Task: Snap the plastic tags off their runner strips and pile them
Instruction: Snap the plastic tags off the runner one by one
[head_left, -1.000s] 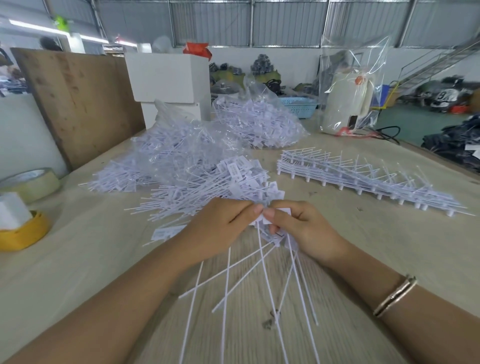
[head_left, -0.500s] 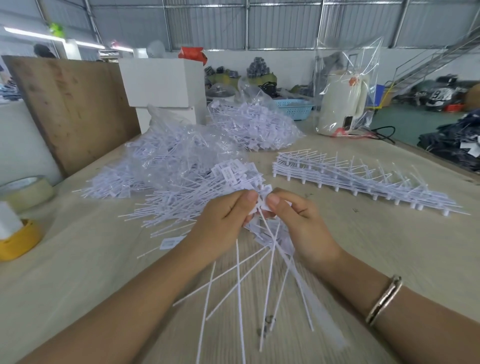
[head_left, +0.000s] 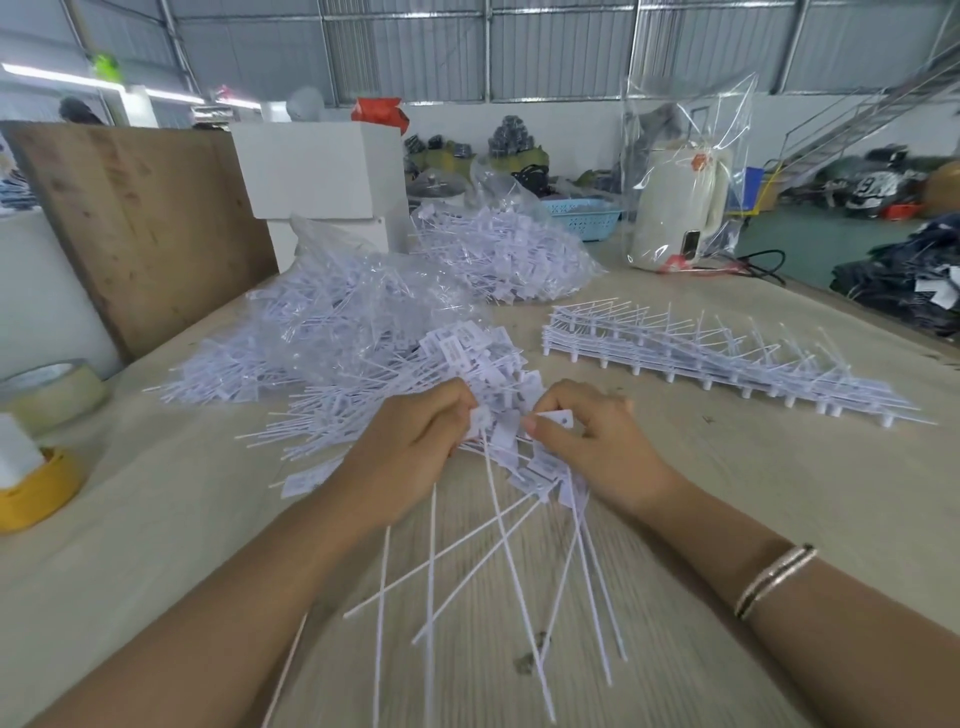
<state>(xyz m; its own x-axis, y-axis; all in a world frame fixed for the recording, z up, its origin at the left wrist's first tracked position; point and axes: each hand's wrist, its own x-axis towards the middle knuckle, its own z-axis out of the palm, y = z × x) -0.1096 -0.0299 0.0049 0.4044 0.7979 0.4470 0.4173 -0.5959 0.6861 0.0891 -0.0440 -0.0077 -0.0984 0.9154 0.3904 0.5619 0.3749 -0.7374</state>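
1. Tags (head_left: 519, 457) on their runner sit right between the two hands, low over the table (head_left: 727, 467), just in front of the loose pile (head_left: 395, 395). A second ago the hands were pressed close together; now they have drawn a little apart, with a flat tag head showing at each set of fingertips.
2. Left hand (head_left: 415, 441) pinches one tag head, fingers curled in. Right hand (head_left: 592, 441) pinches another small white head and grips the bunch below it.
3. That widening gap reads like a snap just made or about to go, so another tag looks nearly ready for the pile.
4. Long thin tails fan out toward the camera from under the hands, crossing one another over the table; their spread has shifted since half a second ago.
5. Each tag is white plastic: a small flat rectangular head on a long, slim, springy tail.
6. Stacked runner strips (head_left: 701, 358) lie well to the right, and bagged tags (head_left: 498, 254) wait behind the pile.
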